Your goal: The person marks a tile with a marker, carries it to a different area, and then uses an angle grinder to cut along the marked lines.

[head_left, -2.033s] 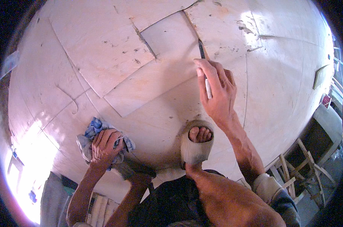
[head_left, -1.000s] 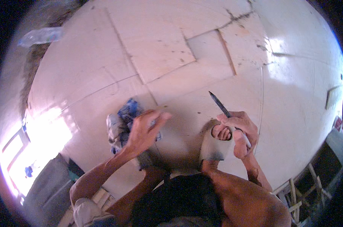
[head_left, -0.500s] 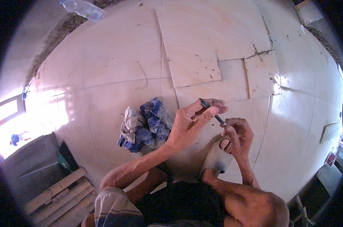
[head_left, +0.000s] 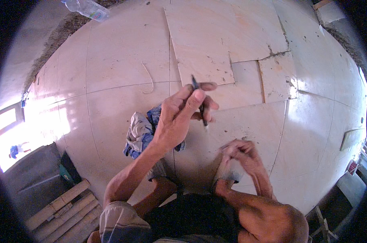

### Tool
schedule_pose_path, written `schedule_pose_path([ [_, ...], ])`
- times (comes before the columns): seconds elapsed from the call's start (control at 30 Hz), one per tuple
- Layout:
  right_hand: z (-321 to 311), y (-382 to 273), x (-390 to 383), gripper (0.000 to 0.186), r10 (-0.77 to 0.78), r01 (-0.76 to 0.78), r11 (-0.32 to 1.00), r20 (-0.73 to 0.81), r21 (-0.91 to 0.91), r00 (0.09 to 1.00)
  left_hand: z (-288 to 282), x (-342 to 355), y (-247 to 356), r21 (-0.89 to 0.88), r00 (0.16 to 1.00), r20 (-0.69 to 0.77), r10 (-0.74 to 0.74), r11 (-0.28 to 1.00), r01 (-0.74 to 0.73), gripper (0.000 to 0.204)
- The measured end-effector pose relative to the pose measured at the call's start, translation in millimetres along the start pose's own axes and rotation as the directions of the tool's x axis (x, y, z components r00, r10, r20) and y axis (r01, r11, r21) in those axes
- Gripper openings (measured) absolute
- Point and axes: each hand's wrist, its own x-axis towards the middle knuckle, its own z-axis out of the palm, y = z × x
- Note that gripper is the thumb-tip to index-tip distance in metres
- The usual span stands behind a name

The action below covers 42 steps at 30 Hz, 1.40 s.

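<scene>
My left hand (head_left: 177, 115) is raised above the tiled floor (head_left: 114, 60), shut on a slim black pointed tool (head_left: 203, 117) held between thumb and fingers. Low on the right, over my sandalled right foot (head_left: 228, 176), my right hand (head_left: 242, 152) is blurred, its fingers drawn together; what is in them, if anything, is unclear. A crumpled blue and white cloth (head_left: 137, 127) lies on the floor just behind my left hand, partly hidden by it. Beyond, a loose square tile piece (head_left: 278, 77) and overlapping slabs (head_left: 199, 48) have dirty, broken edges.
A clear plastic bottle (head_left: 86, 9) lies at the upper left wall edge. Wooden slats (head_left: 58, 206) and a grey board (head_left: 29, 166) are at lower left, beside a bright opening. A small panel (head_left: 351, 139) stands at right, with wooden pieces (head_left: 323, 224) below it.
My left hand came off the cloth, took the black tool and has moved up and leftward with it. My right hand, which held the tool earlier, has parted from it and sits lower.
</scene>
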Motion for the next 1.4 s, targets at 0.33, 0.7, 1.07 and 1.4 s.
schedule_pose_path([
  [0.33, -17, -97, 31, 0.021, -0.636, 0.537, 0.545, 0.1, -0.644, 0.765, 7, -16, -4, 0.305, 0.878, 0.462, -0.128, 0.952, -0.022, 0.033],
  [0.7, -16, -89, 32, 0.019, -0.504, 0.506, 0.648, 0.177, -0.569, 0.845, 6, -20, -22, 0.388, 0.894, 0.43, -0.129, 0.92, -0.054, 0.028],
  [1.07, -19, -90, 25, 0.019, -0.419, 0.43, 0.678, 0.167, -0.596, 0.893, 10, -13, -20, 0.444, 0.869, 0.457, -0.192, 0.895, -0.036, 0.028],
  [1.4, -23, -86, 22, 0.009, -0.219, 0.399, 0.638, 0.341, -0.659, 0.914, 22, -18, -32, 0.387, 0.882, 0.36, -0.303, 0.909, 0.155, 0.054],
])
